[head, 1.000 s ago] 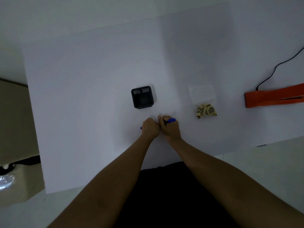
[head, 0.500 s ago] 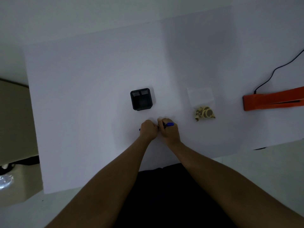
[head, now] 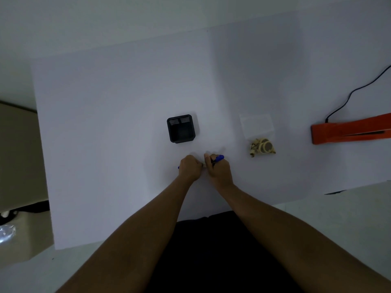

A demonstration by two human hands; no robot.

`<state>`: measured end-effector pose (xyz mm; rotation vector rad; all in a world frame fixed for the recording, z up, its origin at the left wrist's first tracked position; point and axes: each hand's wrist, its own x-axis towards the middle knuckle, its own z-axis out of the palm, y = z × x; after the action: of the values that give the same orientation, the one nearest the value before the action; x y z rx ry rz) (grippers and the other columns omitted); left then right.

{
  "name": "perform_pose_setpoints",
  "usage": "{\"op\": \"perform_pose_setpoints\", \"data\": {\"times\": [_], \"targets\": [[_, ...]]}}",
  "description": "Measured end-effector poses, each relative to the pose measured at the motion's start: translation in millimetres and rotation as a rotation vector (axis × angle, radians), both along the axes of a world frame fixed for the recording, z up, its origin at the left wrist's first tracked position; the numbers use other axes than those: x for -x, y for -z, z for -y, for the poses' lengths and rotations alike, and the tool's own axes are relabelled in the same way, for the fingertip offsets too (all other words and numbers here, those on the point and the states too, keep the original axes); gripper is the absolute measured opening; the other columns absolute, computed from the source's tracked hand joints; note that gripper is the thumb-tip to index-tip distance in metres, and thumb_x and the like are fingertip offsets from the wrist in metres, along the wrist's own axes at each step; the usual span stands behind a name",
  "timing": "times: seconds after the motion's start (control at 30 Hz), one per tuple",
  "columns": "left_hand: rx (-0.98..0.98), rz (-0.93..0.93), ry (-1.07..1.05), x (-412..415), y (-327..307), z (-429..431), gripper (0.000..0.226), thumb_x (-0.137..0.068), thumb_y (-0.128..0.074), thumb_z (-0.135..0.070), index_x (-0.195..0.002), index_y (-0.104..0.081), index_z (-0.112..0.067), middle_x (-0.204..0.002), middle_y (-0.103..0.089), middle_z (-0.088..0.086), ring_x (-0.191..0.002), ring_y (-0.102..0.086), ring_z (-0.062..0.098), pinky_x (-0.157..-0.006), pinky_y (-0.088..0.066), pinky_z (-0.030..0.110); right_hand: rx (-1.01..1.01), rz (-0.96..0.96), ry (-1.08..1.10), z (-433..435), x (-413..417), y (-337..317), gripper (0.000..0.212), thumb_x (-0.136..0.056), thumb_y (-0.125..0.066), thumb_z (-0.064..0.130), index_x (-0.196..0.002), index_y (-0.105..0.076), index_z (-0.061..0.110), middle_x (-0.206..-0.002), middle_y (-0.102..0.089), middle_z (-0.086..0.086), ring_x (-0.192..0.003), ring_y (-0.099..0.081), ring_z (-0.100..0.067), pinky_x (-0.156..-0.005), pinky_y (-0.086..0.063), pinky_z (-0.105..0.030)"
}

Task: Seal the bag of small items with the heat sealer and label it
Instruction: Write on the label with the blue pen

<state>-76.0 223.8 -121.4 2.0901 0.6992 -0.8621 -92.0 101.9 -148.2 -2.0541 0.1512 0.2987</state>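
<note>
Hands together at the table's near edge: our right hand grips a blue pen, our left hand is clenched on something blue, likely its cap. Bag lies apart to the right, heat sealer beyond; an uncapped tip could smear ink.

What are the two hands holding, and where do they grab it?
The right hand grips a blue pen around its barrel. The left hand is closed on something small and blue, perhaps the cap; it is too hidden to tell.
</note>
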Motion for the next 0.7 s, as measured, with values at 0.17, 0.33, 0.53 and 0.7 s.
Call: {"op": "perform_pose_setpoints", "data": {"times": [0.17,0.33,0.53,0.7], "targets": [[-0.016,-0.006,0.025,-0.7,-1.6,-0.1,0.025,-0.092,-0.058,-0.014,-0.070,-0.061,-0.004,-0.064,-0.055,0.006,-0.062,-0.054,0.020,-0.052,-0.041,0.025,0.049,-0.025,-0.070,-6.7,3.0,2.3,0.037,-0.100,-0.051,0.025,-0.065,-0.049,0.015,-0.057,-0.051,-0.006,-0.053,-0.052,-0.024,-0.056,-0.045,-0.031],[-0.024,-0.007,0.021,-1.4,-4.2,0.1,0.022,-0.092,-0.059,-0.015,-0.075,-0.062,-0.003,-0.060,-0.051,0.001,-0.056,-0.050,0.015,-0.045,-0.035,0.022,0.070,0.019,-0.082,-6.3,0.8,0.5,0.034,-0.100,-0.052,0.019,-0.066,-0.049,0.014,-0.060,-0.050,-0.007,-0.054,-0.050,-0.023,-0.057,-0.041,-0.028],[-0.040,0.007,0.026,-1.0,-4.2,0.5,0.022,-0.092,-0.057,-0.015,-0.074,-0.060,-0.004,-0.058,-0.049,0.000,-0.052,-0.046,0.012,-0.044,-0.033,0.021,0.092,0.013,-0.078,-8.6,0.1,-3.2,0.033,-0.101,-0.051,0.019,-0.068,-0.046,0.015,-0.064,-0.047,-0.003,-0.055,-0.046,-0.020,-0.058,-0.037,-0.026],[-0.027,0.010,0.040,-0.5,-3.1,-0.2,0.029,-0.092,-0.058,-0.016,-0.065,-0.056,-0.007,-0.056,-0.049,0.000,-0.056,-0.050,0.016,-0.045,-0.035,0.021,0.067,0.017,-0.043,-9.0,0.3,-2.7,0.039,-0.100,-0.046,0.031,-0.067,-0.049,0.009,-0.062,-0.051,-0.009,-0.055,-0.050,-0.025,-0.056,-0.046,-0.039]]}}
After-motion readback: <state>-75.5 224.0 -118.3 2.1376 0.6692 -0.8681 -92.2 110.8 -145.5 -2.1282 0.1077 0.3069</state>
